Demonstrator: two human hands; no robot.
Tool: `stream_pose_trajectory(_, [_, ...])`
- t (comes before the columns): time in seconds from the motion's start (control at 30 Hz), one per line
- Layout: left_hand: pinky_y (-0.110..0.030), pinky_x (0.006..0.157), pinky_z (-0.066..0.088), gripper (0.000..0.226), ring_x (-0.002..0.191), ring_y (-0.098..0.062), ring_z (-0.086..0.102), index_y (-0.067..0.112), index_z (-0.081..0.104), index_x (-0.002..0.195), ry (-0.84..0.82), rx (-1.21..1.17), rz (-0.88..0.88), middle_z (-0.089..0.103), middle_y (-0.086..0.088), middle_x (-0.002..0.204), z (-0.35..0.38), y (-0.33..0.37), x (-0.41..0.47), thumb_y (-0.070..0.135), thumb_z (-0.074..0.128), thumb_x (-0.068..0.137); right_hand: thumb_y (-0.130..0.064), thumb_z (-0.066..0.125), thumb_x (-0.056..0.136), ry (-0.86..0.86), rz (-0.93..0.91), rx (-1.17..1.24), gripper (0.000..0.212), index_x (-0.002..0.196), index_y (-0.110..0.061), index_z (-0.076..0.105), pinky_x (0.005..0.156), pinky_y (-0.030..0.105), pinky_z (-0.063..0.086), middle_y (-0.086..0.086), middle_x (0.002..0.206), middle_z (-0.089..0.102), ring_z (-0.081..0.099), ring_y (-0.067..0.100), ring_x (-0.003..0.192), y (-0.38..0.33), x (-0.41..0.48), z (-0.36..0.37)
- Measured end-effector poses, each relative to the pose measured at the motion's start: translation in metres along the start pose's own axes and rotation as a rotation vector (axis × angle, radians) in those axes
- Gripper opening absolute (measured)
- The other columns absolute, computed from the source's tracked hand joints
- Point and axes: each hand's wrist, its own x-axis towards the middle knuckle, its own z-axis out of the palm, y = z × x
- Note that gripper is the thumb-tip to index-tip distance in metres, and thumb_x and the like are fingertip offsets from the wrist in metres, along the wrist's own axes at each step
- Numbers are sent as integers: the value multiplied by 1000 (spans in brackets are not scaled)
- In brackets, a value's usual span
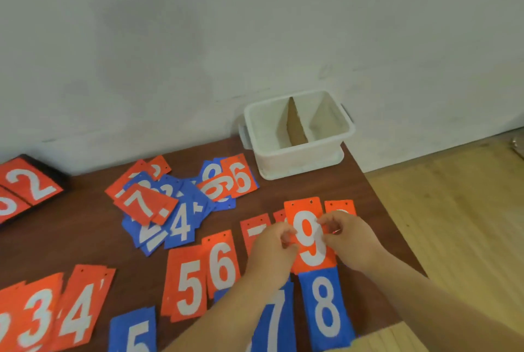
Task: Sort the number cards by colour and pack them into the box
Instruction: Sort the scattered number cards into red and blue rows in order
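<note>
Both hands hold a red 9 card (307, 234) near the table's right side. My left hand (273, 249) pinches its left edge and my right hand (350, 235) pinches its right edge. Red cards 3, 4, 5 (185, 283), 6 (222, 263) and 7 lie in a row to the left, with another red card (340, 205) behind my right hand. Blue 5, 7 and 8 (326, 309) cards lie nearer me. A mixed red and blue pile (164, 204) sits further back. The white box (297, 153) with cardboard dividers stands empty at the back right.
A black scoreboard stand (28, 184) showing a red 2 sits at the far left by the white wall. The brown table (85, 238) ends close to the right of my hands, with wooden floor (453, 224) beyond.
</note>
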Motion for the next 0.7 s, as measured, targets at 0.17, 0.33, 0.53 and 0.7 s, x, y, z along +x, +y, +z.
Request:
stream_pose_trajectory(0.17, [-27, 77, 56, 27, 92, -6, 61, 32, 67, 112, -75, 90, -10, 63, 14, 104, 56, 27, 33, 13, 65, 94, -21, 64, 91, 17, 44, -64, 23, 107, -36, 63, 60, 12, 43, -13, 101, 66, 62, 6, 87, 50, 26, -39])
stream_pose_trajectory(0.33, [-33, 79, 58, 24, 94, -10, 63, 33, 62, 116, -132, 232, 0, 63, 13, 112, 82, 31, 52, 21, 62, 95, -24, 66, 85, 26, 96, -105, 19, 102, -32, 64, 77, 29, 54, -10, 100, 68, 63, 11, 88, 81, 43, -50])
stream_pose_trajectory(0.53, [-23, 81, 52, 30, 101, -6, 60, 35, 58, 126, -45, 374, -15, 61, 14, 122, 48, 19, 43, 33, 61, 96, -36, 67, 90, -19, 62, -179, 42, 130, -29, 57, 88, 32, 57, -3, 131, 57, 62, 17, 108, 76, 47, -56])
stream_pose_trajectory(0.7, [-30, 100, 47, 45, 121, -10, 54, 33, 52, 135, 130, 450, -35, 56, 12, 130, -19, 2, 26, 39, 64, 93, -39, 68, 90, -54, -110, -255, 47, 134, -33, 52, 91, 25, 49, -8, 141, 49, 56, 14, 119, 19, 51, -54])
